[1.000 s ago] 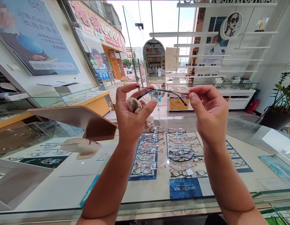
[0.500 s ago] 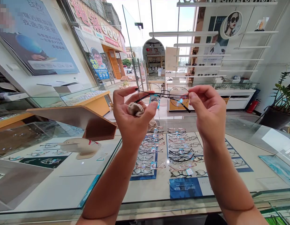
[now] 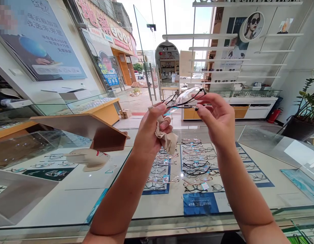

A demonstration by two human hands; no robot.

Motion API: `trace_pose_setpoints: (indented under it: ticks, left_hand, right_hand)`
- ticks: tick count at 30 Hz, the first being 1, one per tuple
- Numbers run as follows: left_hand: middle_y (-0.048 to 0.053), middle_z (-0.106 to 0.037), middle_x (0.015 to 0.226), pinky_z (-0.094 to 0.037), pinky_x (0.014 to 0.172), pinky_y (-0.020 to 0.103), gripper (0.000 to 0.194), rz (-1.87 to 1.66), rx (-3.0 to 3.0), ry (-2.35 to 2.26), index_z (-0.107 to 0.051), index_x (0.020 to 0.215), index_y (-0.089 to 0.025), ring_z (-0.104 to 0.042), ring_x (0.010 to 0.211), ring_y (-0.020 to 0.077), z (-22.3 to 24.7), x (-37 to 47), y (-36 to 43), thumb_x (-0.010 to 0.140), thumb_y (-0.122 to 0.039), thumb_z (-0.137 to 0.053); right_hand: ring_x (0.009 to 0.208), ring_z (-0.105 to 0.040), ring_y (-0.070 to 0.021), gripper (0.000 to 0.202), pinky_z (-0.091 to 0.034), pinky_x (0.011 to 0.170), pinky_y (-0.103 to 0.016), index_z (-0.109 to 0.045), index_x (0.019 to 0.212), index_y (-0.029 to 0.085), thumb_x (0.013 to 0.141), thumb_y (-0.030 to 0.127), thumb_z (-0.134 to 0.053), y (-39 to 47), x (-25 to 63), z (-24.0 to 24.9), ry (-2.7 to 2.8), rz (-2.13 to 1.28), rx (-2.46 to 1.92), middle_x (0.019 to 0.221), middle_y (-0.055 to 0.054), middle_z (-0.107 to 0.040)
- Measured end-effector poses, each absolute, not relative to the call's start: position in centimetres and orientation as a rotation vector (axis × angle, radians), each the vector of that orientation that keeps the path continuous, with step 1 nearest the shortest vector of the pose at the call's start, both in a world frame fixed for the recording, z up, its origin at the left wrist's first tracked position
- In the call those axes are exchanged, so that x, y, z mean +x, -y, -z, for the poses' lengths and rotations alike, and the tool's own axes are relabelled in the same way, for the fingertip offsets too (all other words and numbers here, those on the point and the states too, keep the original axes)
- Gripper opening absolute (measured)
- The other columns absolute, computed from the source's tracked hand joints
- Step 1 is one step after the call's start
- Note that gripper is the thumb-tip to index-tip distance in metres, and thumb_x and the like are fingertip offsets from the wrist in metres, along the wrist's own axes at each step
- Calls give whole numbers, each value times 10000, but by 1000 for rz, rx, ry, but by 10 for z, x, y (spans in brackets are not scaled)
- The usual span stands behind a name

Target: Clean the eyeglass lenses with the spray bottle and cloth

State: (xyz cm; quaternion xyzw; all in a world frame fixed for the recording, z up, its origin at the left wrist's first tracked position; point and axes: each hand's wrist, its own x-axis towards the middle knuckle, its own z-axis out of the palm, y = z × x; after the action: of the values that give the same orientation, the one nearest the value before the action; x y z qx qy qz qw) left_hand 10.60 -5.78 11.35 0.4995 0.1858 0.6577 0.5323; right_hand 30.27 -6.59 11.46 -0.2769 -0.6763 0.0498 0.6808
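Observation:
A pair of thin dark-framed eyeglasses is held up above the glass counter, tilted, its lenses catching light. My left hand pinches one end of the frame between thumb and fingers. Bunched in that same hand is a beige cloth, which hangs below the curled fingers. At the other end of the frame, my right hand grips a temple near the hinge with thumb and forefinger. Rows of eyeglasses lie in the display beneath my forearms.
The glass-topped counter spans the front. Left on it are a brown slanted board and a beige cap. A blue leaflet lies near the front edge. Farther off stand a potted plant, a fire extinguisher and wall shelves.
The eyeglasses have turned from facing flat to tilted. My left hand has rotated inward, its palm turned away, and the cloth now hangs down. My right hand has shifted slightly left.

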Motion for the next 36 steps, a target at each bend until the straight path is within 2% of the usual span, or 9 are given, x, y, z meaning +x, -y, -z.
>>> trace_pose_setpoints:
  ticks: [3, 7, 12, 17, 22, 26, 29, 32, 36]
  left_hand:
    - [38, -759, 900, -346, 391, 249, 461, -1349, 1163, -404, -696, 994, -225, -428, 473, 48, -116, 107, 59, 801, -542, -968]
    - [25, -751, 815, -374, 391, 207, 407, -1109, 1017, -346, -731, 1088, -186, -450, 446, 51, -117, 107, 61, 862, -466, -922]
    - [23, -776, 862, -429, 434, 156, 282, -918, 833, -285, -730, 1147, -170, -498, 470, 44, -115, 105, 61, 954, -366, -790]
    - [38, -775, 916, -402, 433, 153, 287, -866, 866, -272, -730, 1125, -172, -491, 480, 30, -111, 102, 62, 954, -393, -797]
    - [74, -756, 1000, -340, 410, 193, 448, -937, 1033, -430, -710, 1187, -195, -507, 502, 52, -111, 107, 69, 932, -535, -853]
    - [59, -739, 1009, -306, 430, 191, 555, -1238, 1128, -711, -666, 1118, -207, -488, 524, 43, -90, 99, 63, 844, -621, -913]
    - [33, -707, 923, -292, 454, 218, 467, -1505, 1225, -983, -666, 1020, -202, -475, 539, 63, -50, 76, 43, 897, -620, -836]
    - [-15, -593, 739, -330, 508, 244, 346, -1752, 1269, -1261, -599, 863, -213, -411, 549, 95, -4, 46, 19, 956, -517, -736]
    - [-30, -528, 681, -401, 628, 257, 270, -1690, 1402, -1630, -585, 790, -217, -478, 658, 137, 35, 17, 0, 925, -426, -692]
  right_hand:
    - [1267, -747, -286, 208, -618, 1034, -505, -833, 1148, 333, 955, 411, -830, 66, 299, -115, 1616, -51, -580, 1318, -46, -832]
    - [1305, -755, -307, 102, -573, 1162, -600, -869, 1074, 361, 977, 375, -840, 65, 298, -114, 1668, -11, -499, 1305, -7, -851]
    - [1258, -774, -314, 64, -555, 1211, -622, -890, 1037, 380, 984, 394, -856, 64, 301, -113, 1686, -27, -407, 1155, 19, -885]
    - [1265, -784, -307, 61, -575, 1199, -614, -890, 1043, 386, 987, 390, -868, 67, 302, -113, 1692, -85, -317, 1159, 22, -875]
    - [1211, -799, -282, 56, -616, 1146, -578, -879, 1041, 361, 1011, 398, -850, 65, 302, -109, 1645, -130, -275, 1124, 11, -835]
    - [1188, -788, -271, 113, -628, 1123, -555, -865, 1031, 343, 1018, 453, -841, 64, 303, -108, 1626, -102, -301, 1101, 4, -808]
    - [1150, -783, -264, 168, -624, 1098, -536, -853, 1002, 320, 1028, 483, -822, 71, 300, -111, 1665, -94, -321, 1058, -5, -788]
    - [1102, -771, -254, 150, -608, 1055, -504, -838, 972, 299, 1014, 442, -826, 81, 290, -111, 1770, -102, -371, 1033, -5, -782]
    - [1016, -746, -247, 37, -567, 957, -442, -819, 965, 263, 967, 300, -823, 80, 270, -91, 1977, -166, -546, 1046, -23, -791]
